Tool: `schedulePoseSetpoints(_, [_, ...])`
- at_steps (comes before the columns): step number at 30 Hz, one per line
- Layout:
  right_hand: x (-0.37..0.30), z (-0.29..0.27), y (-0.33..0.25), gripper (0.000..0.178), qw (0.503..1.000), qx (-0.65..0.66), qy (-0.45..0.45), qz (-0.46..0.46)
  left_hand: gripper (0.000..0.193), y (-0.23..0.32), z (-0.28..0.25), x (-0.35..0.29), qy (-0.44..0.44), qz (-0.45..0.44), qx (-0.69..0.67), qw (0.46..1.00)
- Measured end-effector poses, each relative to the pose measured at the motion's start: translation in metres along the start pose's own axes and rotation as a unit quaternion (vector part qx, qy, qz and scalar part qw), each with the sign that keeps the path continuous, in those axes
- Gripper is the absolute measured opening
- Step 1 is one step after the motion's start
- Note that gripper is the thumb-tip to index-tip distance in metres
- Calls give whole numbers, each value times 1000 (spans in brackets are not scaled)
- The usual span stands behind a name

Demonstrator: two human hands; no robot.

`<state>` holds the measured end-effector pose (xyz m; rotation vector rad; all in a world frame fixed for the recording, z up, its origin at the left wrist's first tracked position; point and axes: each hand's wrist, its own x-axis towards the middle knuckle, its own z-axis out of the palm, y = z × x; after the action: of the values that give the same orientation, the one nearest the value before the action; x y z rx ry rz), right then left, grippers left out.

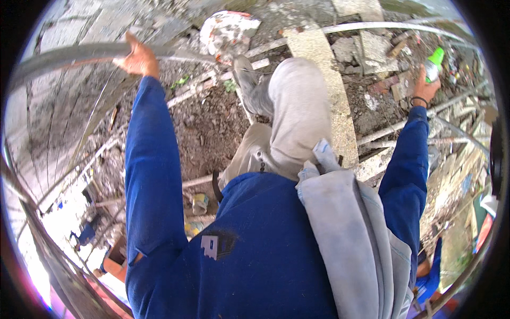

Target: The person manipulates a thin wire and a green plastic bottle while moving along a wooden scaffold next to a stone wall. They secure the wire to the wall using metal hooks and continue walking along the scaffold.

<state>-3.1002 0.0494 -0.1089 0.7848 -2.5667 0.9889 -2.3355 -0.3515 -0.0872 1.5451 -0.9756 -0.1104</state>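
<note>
In the head view, the left hand (139, 59) grips a thick grey pole (87, 53) at the upper left, thumb on one side of it and fingers on the other. The right hand (426, 89), stretched out at the far right, is closed round a green and white container (434, 64), held slanted with its bright green end away from the body; so near the bent rim of the view, I cannot be sure whether it is a bottle or a can. Between the arms, a speckled plank (313, 45) runs beside the bent knee (300, 80), over rubble and soil, and a grey cloth (350, 223) hangs down the right side of the chest. The step in hand reads as bracing on the pole while holding the container well apart from it. In my judgement, the next move calls for a firm left grip, sure footing on the uneven ground and a level right wrist
</note>
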Motion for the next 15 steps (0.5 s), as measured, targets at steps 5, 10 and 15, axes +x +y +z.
schedulePoseSetpoints(5, [8,-29,-14,88,992,-100,-20,-68,68,-36,-9,26,-10,29,-27,999])
schedulePoseSetpoints(10, [33,-114,-40,81,947,-204,-75,-238,60,-38,0,25,-28,10,-40,999])
schedulePoseSetpoints(15, [59,-192,-27,79,898,-330,-103,-271,52,-42,4,23,-70,68,-38,995])
